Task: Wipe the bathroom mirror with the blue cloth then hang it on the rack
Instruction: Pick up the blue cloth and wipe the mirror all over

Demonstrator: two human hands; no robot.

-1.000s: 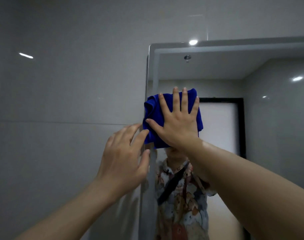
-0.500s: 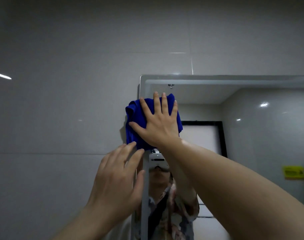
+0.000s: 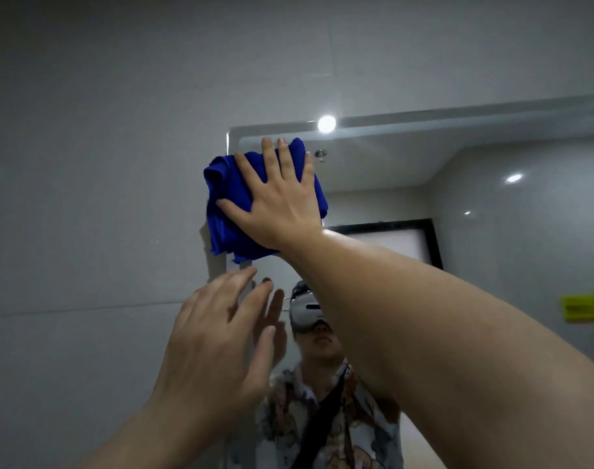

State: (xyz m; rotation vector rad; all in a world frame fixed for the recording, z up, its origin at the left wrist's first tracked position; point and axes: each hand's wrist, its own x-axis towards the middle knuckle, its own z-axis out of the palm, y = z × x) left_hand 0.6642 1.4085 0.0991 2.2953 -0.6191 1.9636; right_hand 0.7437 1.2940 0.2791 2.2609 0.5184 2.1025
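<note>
A bunched blue cloth (image 3: 226, 211) is pressed flat against the top left corner of the bathroom mirror (image 3: 457, 204). My right hand (image 3: 282, 204) lies spread on the cloth, palm down, fingers reaching the mirror's upper edge. My left hand (image 3: 217, 336) is lower, at the mirror's left edge, fingers apart and holding nothing; its reflection shows just beyond it. No rack is in view.
Grey wall tiles (image 3: 85, 231) surround the mirror on the left and above. The mirror reflects a person in a patterned shirt, a dark-framed doorway (image 3: 420, 238), ceiling lights and a yellow sign (image 3: 583, 308).
My right hand has slid the cloth upward to the mirror's top left corner. My left hand stays at the left edge below it. The view has tilted upward.
</note>
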